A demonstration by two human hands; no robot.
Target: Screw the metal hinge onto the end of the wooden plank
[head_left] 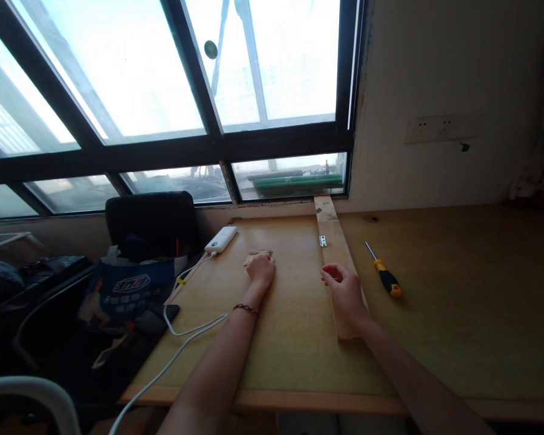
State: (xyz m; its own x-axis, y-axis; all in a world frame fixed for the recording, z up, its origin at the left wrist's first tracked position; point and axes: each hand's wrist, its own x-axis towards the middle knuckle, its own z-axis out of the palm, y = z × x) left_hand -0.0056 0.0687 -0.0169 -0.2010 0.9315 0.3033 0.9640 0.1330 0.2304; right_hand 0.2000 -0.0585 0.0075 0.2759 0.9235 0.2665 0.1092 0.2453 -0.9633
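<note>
A long wooden board (338,241) lies across the table, with its far end at the window sill. On its left edge sits a small silver hinge (323,241). Over the near part of this board is my right hand (346,293), thumb and forefinger pinched together; anything between them is too small to make out. My left hand (260,269) is closed beside a small piece of wood or card (254,254), partly hidden by the hand. Something small shows at its fingertips, but I cannot make out what. A screwdriver (386,278) with a yellow and black handle lies right of the board.
A white power bank (221,240) with a white cable (194,331) lies at the table's left side. Beyond that edge stand a black chair (150,220) and a blue bag (124,296). A window (217,142) and a wall socket (442,128) are behind the table (471,302).
</note>
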